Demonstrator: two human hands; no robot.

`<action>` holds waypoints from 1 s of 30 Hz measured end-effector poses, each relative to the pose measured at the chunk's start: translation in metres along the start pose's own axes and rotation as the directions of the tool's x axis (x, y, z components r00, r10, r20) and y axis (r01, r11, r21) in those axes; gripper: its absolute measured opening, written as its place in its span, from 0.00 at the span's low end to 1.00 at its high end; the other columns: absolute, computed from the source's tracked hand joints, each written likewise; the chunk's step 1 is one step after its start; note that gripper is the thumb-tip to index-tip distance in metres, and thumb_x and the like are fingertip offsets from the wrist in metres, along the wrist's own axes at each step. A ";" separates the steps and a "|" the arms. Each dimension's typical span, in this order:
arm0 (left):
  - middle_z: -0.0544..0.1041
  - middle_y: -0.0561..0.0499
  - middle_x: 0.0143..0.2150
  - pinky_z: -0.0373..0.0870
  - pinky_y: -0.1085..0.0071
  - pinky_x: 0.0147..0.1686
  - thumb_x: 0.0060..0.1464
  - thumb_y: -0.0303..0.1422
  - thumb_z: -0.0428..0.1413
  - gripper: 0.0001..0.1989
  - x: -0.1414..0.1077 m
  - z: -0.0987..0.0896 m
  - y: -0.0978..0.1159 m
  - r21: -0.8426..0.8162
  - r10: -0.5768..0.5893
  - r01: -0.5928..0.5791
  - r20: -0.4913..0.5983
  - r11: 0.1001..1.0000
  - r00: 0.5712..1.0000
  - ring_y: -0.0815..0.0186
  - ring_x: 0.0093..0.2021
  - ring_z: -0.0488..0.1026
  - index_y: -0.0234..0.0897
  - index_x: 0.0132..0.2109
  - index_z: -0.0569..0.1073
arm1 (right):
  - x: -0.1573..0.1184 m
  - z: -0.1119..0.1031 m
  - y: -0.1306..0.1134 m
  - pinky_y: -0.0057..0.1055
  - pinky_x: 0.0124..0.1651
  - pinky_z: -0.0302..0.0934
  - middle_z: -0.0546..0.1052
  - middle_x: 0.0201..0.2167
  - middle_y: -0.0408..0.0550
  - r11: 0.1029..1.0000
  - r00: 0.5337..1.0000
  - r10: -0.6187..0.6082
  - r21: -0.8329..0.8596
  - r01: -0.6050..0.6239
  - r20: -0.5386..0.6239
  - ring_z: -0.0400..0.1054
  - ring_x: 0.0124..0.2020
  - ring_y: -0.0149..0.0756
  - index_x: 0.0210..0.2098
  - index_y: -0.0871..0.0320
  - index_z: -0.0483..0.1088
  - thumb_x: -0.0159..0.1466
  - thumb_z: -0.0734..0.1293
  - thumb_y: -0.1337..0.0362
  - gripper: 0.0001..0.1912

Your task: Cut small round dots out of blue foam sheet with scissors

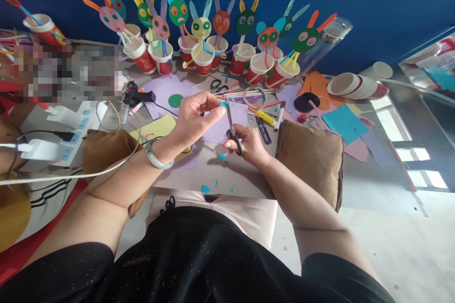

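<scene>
My left hand (201, 118) pinches a small piece of blue paper (223, 104) between thumb and fingers, above the purple sheets. My right hand (249, 144) is closed round the handles of dark scissors (232, 135), whose blades point up and reach the blue paper's right side. Below the hands, a blue disc (222, 156) lies on the table (213, 173). Small blue scraps (205, 189) are near the table's front edge. A green disc (175, 101) rests on purple paper (161, 90) left of my left hand.
Paper cups (202, 59) with animal-faced figures line the back. A glue gun (137, 96), power strip (80, 125) and white cable stand left. Brown cushions (309, 161) flank my arms. Yellow marker (266, 118), purple cutter (263, 131) and stacked cups (350, 86) are at right.
</scene>
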State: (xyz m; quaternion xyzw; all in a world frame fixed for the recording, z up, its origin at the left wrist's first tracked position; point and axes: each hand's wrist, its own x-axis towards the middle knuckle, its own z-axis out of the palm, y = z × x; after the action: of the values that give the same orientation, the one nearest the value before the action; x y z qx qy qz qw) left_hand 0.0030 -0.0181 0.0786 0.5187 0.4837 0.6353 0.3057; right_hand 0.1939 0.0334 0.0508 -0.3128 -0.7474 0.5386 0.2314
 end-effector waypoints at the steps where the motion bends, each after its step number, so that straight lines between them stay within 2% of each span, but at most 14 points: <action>1: 0.77 0.54 0.28 0.71 0.71 0.32 0.52 0.36 0.66 0.07 0.000 0.000 0.000 0.005 -0.003 0.003 0.006 1.000 1.000 0.70 0.29 0.71 0.39 0.31 0.77 | 0.000 0.000 0.000 0.31 0.24 0.59 0.72 0.15 0.42 1.000 1.000 -0.002 0.003 0.002 0.003 0.65 0.17 0.33 0.22 0.53 0.62 0.46 0.74 0.21 0.41; 9: 0.78 0.54 0.28 0.71 0.69 0.33 0.52 0.37 0.64 0.08 -0.001 0.000 -0.001 0.053 -0.022 0.021 0.025 0.998 0.999 0.69 0.29 0.71 0.40 0.31 0.75 | 0.000 -0.001 0.002 0.31 0.24 0.60 0.72 0.15 0.41 1.000 1.000 0.003 -0.005 -0.003 0.005 0.67 0.18 0.34 0.23 0.52 0.62 0.47 0.74 0.22 0.41; 30: 0.78 0.54 0.29 0.72 0.68 0.33 0.53 0.35 0.65 0.07 0.001 -0.002 -0.001 0.036 0.001 -0.001 0.009 0.999 1.000 0.67 0.31 0.72 0.41 0.31 0.75 | -0.001 0.000 -0.001 0.31 0.24 0.55 0.71 0.14 0.42 1.000 1.000 0.019 -0.018 -0.019 0.006 0.62 0.17 0.31 0.22 0.52 0.61 0.47 0.73 0.20 0.42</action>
State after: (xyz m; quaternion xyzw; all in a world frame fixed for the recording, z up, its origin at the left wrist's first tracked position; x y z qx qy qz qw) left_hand 0.0006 -0.0176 0.0777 0.5272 0.4936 0.6243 0.2978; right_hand 0.1943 0.0324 0.0514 -0.3204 -0.7499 0.5349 0.2210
